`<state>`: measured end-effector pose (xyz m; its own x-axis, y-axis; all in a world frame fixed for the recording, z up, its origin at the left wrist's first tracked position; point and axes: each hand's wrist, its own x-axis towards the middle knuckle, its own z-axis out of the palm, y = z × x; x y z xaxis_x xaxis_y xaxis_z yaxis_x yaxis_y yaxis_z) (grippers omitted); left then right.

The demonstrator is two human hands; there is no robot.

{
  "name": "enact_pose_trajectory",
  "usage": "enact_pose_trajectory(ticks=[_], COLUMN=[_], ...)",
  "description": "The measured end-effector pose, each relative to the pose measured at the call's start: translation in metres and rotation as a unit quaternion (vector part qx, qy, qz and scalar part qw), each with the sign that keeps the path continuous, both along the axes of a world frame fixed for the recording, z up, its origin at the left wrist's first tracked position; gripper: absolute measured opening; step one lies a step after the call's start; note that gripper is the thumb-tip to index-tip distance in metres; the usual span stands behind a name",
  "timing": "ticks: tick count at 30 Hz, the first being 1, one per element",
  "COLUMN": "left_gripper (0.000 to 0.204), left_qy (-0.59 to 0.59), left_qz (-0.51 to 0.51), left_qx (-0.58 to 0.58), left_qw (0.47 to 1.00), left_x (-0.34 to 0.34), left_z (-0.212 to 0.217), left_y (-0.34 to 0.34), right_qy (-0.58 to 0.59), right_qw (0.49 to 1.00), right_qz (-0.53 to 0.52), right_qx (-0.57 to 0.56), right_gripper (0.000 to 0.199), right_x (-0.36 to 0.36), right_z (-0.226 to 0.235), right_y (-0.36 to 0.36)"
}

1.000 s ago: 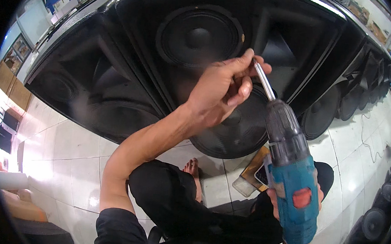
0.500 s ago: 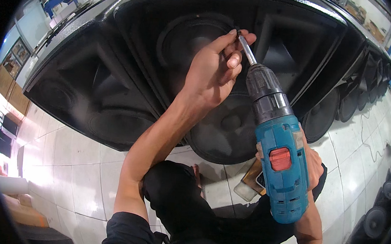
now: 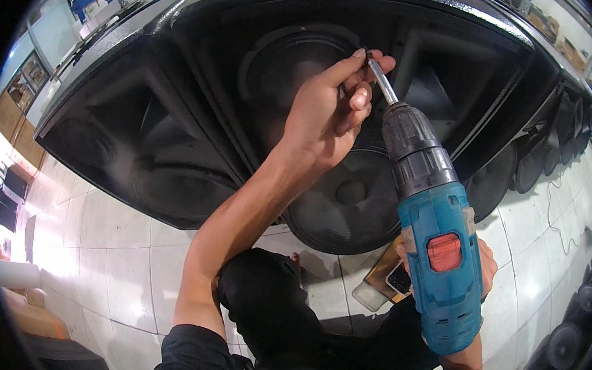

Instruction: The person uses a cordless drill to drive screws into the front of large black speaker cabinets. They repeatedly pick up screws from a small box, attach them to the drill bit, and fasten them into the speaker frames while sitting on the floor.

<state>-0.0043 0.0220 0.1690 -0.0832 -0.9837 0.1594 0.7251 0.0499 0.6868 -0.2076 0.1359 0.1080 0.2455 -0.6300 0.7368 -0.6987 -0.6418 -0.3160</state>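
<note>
My right hand (image 3: 487,265) is wrapped round the handle of a teal and black cordless drill (image 3: 448,266); the drill's body hides most of its fingers. A long silver driver bit (image 3: 386,86) points up and away from the chuck. At the bit's tip, my left hand (image 3: 326,114) pinches what looks like a small dark screw (image 3: 368,54) between thumb and fingers. Behind that hand is a large black speaker cabinet (image 3: 392,25) with an upper round cone driver (image 3: 270,68) partly covered by the hand. A lower round cone driver (image 3: 349,220) shows below my wrist.
Left of this cabinet, a similar black speaker section (image 3: 140,127) stands close by. Several loose cone drivers (image 3: 565,342) line the right side. On the white tiled floor (image 3: 122,269), a phone (image 3: 398,280) and a yellowish-brown packet (image 3: 373,288) lie beneath the drill. A thin cable (image 3: 552,212) trails at right.
The drill has shifted slightly right and toward me, its bit tip still at my left fingers. My left hand has moved a little to the right, keeping its pinch.
</note>
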Motion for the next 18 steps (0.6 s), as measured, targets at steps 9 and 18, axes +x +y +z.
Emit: enact_pose_trajectory(ticks=[9,18], left_gripper=[0.029,0.027], left_qy=[0.029,0.023], left_qz=[-0.009,-0.018], left_qx=[-0.006,-0.019], left_qw=[1.000,0.999], left_x=[0.003,0.003], left_z=[-0.003,-0.005], left_y=[-0.004,-0.004], right_qy=[0.066,0.066], right_qw=[0.984,0.982], right_qz=[-0.140,-0.151], right_qx=[0.089,0.095], right_gripper=[0.048,0.052], right_x=[-0.004,-0.008], right_z=[0.007,0.005], right_y=[0.010,0.010])
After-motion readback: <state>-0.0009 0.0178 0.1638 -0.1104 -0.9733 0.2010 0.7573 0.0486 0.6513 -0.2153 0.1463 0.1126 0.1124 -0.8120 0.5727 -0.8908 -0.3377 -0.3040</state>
